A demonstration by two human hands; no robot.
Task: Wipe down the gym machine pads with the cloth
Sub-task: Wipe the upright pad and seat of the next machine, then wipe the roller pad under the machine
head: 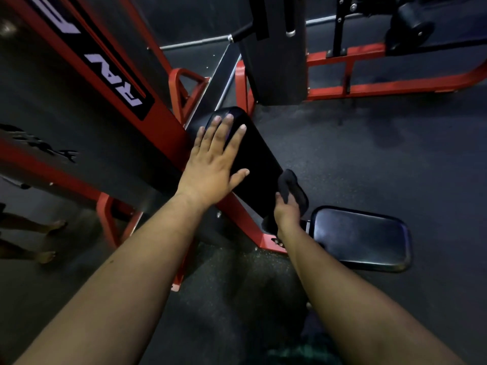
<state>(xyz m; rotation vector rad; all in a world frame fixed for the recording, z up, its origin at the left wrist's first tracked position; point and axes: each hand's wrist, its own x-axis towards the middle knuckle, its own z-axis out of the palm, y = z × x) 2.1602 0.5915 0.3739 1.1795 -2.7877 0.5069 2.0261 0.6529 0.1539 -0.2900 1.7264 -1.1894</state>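
Fingers (224, 133) of the left hand (210, 164) lie straight and spread, flat on the upper face of the back pad (261, 164), bracing it rather than gripping. Lower down the same pad, at its right edge, the right hand (287, 214) has its fingers curled around the cloth (291, 188), holding a dark bunched wad against the pad's side.

Taking the back pad as the landmark: the seat pad (361, 238) sits just past its lower end, to the right, close to the right wrist. The red frame (163, 127) runs along the pad's left side, touching the heel of the left hand's reach. Beyond the pad's top end stands a black upright column (276, 48), and farther off a roller pad (411, 25) on the same red frame. The dark rubber floor (369, 143) lies beneath it all.

The cloth looks soft, light and limp, so it should be kept gathered in the palm with a fold left free to meet the surface; gripped too loosely, it would likely slip out on a long stroke. The pads appear to be smooth vinyl over firm padding, somewhat slick, and fixed to the machine, so they should take firm pressure without shifting. The seat pad seems the next surface due.
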